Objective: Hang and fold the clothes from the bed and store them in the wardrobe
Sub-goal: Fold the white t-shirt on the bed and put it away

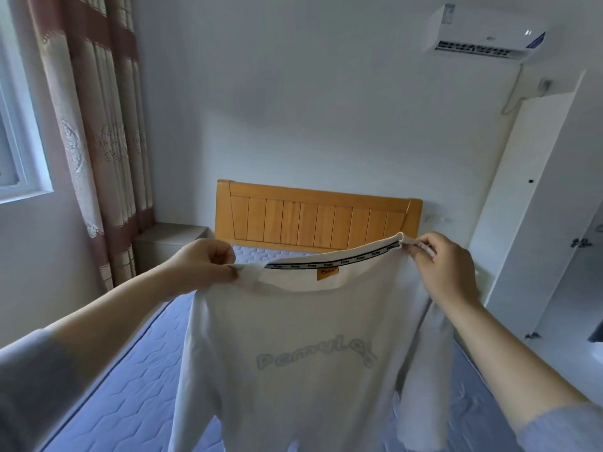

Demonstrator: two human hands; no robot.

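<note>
Shirt: a white shirt [293, 353] is held up in the centre of the frame, its neckline stretched between the two hands and its body hanging to the bottom edge.
Shirt details: a black-and-white printed tape runs along the inner neckline, with an orange label [327, 273] below it and pale outlined lettering across the chest.
Left hand: the left hand [208, 265], at centre left, grips one end of the neckline. Its fingers [225, 256] are curled and pressed together round the fabric.
Right hand: the right hand [447, 269], at centre right, holds the other end. Its fingers [424, 246] pinch the collar edge, and a sleeve [421, 370] hangs beneath the wrist.
Bed: the bed [130, 386], with a blue quilted mattress, fills the lower frame behind the shirt.
Headboard: the wooden headboard [316, 220] stands at centre, just above the neckline.
Wardrobe: the white wardrobe [522, 223] lines the right edge.
Bedside cabinet: a bedside cabinet [169, 243] stands left of the headboard.
Curtain: a patterned curtain [98, 125] hangs at upper left, beside the window [19, 141].
Air conditioner: an air conditioner [483, 37] is mounted on the wall at upper right.
</note>
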